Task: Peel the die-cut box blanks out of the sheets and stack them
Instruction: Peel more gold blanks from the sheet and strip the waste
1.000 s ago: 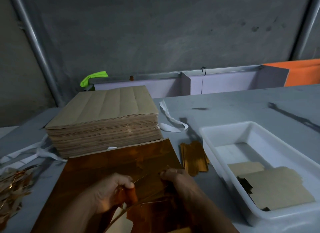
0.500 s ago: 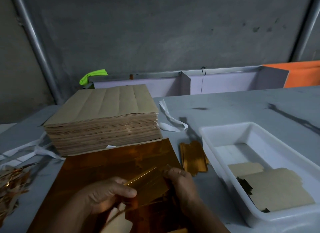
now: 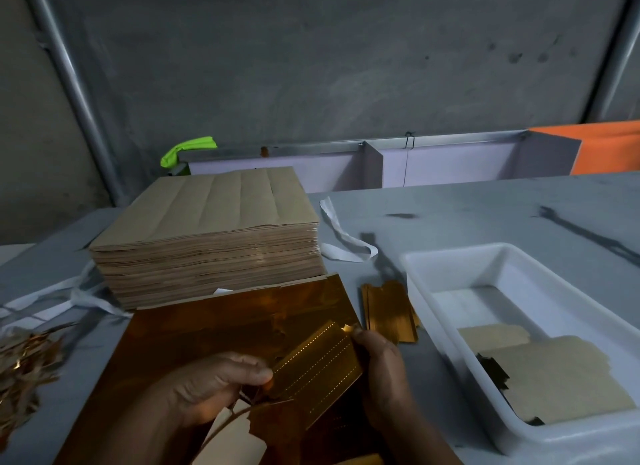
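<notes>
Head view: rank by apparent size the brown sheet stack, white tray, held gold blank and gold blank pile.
1. brown sheet stack and white tray: similar, tray nearer, unranked.
2. held gold blank.
3. gold blank pile, though farther, so unsure.

Loose white strap [image 3: 346,256], on bench [image 3: 485,205] toward far edge. Neon-green cloth [image 3: 187,151], behind far-left corner. Orange panel [image 3: 609,149], beyond far-right corner.

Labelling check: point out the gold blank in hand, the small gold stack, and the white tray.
gold blank [image 3: 317,364], head view, middle of its perforated face.
small gold stack [image 3: 388,310], head view, centre of top piece.
white tray [image 3: 460,267], head view, far wall.
</notes>
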`<state>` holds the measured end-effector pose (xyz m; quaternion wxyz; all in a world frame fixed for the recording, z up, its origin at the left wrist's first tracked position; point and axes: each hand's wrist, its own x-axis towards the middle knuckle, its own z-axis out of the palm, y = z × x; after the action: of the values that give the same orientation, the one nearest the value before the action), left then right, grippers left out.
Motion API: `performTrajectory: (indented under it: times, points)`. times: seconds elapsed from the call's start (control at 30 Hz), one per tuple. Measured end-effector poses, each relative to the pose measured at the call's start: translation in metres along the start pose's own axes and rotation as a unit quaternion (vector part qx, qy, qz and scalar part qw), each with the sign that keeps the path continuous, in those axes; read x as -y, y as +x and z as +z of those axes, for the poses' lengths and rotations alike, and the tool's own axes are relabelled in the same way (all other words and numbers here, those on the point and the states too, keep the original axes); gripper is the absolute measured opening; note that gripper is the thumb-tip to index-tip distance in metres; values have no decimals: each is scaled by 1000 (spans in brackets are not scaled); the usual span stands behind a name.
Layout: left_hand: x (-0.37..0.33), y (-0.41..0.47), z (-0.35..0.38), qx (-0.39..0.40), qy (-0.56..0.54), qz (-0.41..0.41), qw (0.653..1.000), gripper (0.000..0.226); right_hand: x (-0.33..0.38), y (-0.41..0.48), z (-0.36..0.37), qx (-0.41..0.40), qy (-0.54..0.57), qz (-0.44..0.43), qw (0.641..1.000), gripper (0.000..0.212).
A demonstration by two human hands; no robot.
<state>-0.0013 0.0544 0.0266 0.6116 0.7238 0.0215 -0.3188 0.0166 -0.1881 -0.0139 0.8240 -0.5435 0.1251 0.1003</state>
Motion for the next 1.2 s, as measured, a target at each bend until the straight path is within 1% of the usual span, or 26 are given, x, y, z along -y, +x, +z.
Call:
performTrajectory:
  times: [0.1,0.17,0.23,0.27,0.33,0.43,0.6,0.73,0.8,0.9,1.1,1.2]
  points:
    - [0,1,0,-9,-6,9,1000,56,0,2,-2,9,14,10,1000,28]
    - [0,1,0,0,-13,18,1000,46,-1,3,-2,17,15,17,1000,30]
    - [0,1,-1,8,-19,34,999,36,-1,2,-3,23,20,9,999,27]
    - [0,1,-1,7,-25,44,999,36,-1,2,-3,23,29,2,999,24]
    - [2,2,-4,-2,-43,57,997,45,0,2,-4,22,46,-3,999,23]
    - [5,3,-6,3,-77,47,996,51,1,3,-6,32,46,-2,998,31]
    - [-3,1,-1,38,14,14,999,74,-1,4,-4,10,29,2,1000,40]
    - [-17,2,9,33,62,-13,997,78,2,1,1,-13,-2,-14,1000,40]
    - [-22,5,15,11,81,-21,996,72,3,0,3,-20,-21,-38,999,40]
    - [-30,11,24,-51,85,-26,995,55,2,0,4,-25,-44,-61,997,41]
    - [-40,32,36,-175,4,-27,984,22,-3,0,12,-49,-40,-82,995,37]
    - [-43,44,40,-223,-50,-17,973,15,-7,2,14,-45,-75,-103,991,37]
